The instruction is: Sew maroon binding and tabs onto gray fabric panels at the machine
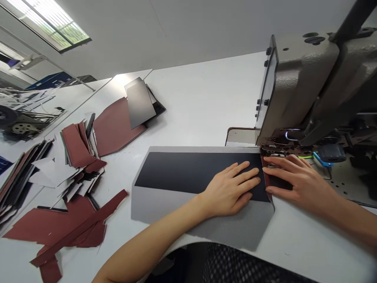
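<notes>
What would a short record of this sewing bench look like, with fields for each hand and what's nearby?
Machine: industrial sewing machine on a white worktable
Left hand: flat on a black panel, which lies on gray fabric
Right hand: spread on the panel's far end, just before the presser foot
Between hands: maroon edge strip
Further left: maroon cut pieces, white sheets

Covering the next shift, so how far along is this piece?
Done: the black panel already lies on the grey fabric. In hand: the left hand presses it flat while the right hand rests by a maroon edge strip at the sewing machine's presser foot. Left: cut maroon pieces lie loose on the table.
</notes>
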Motion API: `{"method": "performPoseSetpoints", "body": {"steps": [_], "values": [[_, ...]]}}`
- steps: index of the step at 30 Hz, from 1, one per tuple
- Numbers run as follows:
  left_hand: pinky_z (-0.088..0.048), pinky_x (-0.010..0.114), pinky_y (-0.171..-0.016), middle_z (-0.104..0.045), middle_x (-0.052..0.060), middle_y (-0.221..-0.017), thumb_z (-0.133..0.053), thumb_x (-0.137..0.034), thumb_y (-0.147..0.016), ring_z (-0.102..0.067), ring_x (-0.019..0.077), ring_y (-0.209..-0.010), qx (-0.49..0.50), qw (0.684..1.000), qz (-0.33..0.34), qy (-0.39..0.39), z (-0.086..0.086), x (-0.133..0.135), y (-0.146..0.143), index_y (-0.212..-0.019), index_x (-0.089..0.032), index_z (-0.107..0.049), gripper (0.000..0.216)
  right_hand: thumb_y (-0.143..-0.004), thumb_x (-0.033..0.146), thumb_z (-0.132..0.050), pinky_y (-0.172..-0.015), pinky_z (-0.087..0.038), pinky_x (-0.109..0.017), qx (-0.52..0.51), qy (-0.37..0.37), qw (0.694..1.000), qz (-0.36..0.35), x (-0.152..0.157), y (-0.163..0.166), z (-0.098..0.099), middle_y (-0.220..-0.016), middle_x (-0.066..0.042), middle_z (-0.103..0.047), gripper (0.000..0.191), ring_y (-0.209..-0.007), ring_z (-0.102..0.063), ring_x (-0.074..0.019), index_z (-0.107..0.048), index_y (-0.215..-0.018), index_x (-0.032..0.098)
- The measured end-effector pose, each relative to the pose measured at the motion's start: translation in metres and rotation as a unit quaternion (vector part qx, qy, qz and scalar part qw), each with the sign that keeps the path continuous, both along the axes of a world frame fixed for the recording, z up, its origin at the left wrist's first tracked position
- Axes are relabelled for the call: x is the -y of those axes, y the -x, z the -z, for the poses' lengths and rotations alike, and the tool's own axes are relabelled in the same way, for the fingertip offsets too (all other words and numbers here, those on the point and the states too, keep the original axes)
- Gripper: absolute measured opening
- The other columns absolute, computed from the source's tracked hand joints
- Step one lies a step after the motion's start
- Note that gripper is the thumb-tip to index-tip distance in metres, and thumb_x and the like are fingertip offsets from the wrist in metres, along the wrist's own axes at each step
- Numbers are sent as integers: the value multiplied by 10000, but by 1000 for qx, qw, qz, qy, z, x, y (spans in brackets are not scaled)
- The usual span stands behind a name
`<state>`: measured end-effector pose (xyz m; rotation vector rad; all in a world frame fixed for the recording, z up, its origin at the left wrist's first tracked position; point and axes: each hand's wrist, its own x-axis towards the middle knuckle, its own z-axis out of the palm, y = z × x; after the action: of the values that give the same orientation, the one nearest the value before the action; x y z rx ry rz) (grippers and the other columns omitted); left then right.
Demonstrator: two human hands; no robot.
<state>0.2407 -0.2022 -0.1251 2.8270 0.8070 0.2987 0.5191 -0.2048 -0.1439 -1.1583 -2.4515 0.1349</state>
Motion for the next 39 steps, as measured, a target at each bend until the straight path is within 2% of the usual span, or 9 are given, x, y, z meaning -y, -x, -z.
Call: {"method": "performPoseSetpoints", "body": {"steps": [5, 11, 14, 19, 26, 30, 33, 36, 39], "values": [[-375, 484, -1249, -473, 26, -1606, -416, -343, -1047, -358, 285, -1540, -5, 1000, 4, 1, 0, -21, -1, -1452, -187, -563, 459, -1005, 442, -584, -965, -497, -425, -39, -19, 999, 10, -8, 5, 2, -1301, -52, -679, 334, -1074, -652, -252, -687, -1260, 254], [-379, 492, -1245, -484, 39, -1599, -412, -355, -1058, -351, 288, -1543, 1, 1000, 7, -1, 3, -29, -1, -1460, -197, -557, 456, -1001, 346, -618, -903, -528, -390, -125, 41, 991, 3, 6, 9, -3, -1112, -15, -737, 164, -968, -672, -204, -758, -965, 267], [-369, 499, -1251, -484, 51, -1599, -414, -353, -1060, -348, 294, -1544, 2, 1000, 10, -4, 3, -28, -1, -1461, -192, -553, 454, -1026, 279, -558, -909, -530, -384, -123, 50, 991, -20, 16, 3, -6, -1222, -8, -721, 218, -1049, -659, -206, -759, -1108, 303], [-375, 500, -1250, -579, 61, -1514, -425, -337, -1056, -343, 312, -1543, 19, 1000, 17, 9, 2, -27, -1, -1450, -160, -560, 452, -1018, 193, -535, -1044, -471, -438, -57, -23, 997, -42, 29, 0, -3, -1365, -58, -665, 294, -1273, -592, -255, -692, -1261, 245], [-359, 479, -1263, -576, 42, -1520, -430, -331, -1060, -345, 292, -1545, 19, 1000, 11, 17, 2, -41, -4, -1439, -179, -580, 435, -954, 49, -520, -1070, -470, -496, 34, -112, 993, -23, 30, 21, -11, -1280, -165, -689, 310, -1174, -648, -305, -709, -1192, 108], [-348, 455, -1270, -569, 38, -1527, -443, -339, -1060, -346, 284, -1543, 22, 1000, 11, 17, 3, -47, -4, -1434, -178, -587, 432, -978, 95, -536, -1010, -492, -464, 16, -109, 994, -25, 19, 19, -13, -1223, -145, -709, 253, -1094, -663, -283, -732, -1136, 116], [-347, 453, -1265, -577, 34, -1515, -457, -350, -1061, -339, 284, -1541, 25, 999, 15, 19, 1, -47, -4, -1391, -201, -622, 399, -1017, 208, -558, -942, -512, -415, -66, -57, 996, -3, 12, 13, -7, -1156, -74, -729, 214, -1050, -672, -237, -753, -1106, 210], [-380, 430, -1231, -592, 40, -1491, -442, -337, -1067, -421, 253, -1474, 21, 999, 18, 27, -4, -44, -8, -1395, -241, -618, 384, -1009, 278, -598, -924, -515, -397, -113, -6, 993, 20, 11, 10, -2, -1107, -21, -742, 170, -1036, -679, -218, -765, -978, 268], [-414, 471, -1171, -596, 50, -1459, -436, -248, -1049, -484, 265, -1382, -5, 1000, 3, 18, -8, -40, -15, -1489, -309, -534, 454, -1002, 230, -593, -928, -517, -404, -96, -29, 995, 0, 18, 11, -2, -1098, -32, -742, 178, -1045, -677, -224, -768, -1012, 261]]}}
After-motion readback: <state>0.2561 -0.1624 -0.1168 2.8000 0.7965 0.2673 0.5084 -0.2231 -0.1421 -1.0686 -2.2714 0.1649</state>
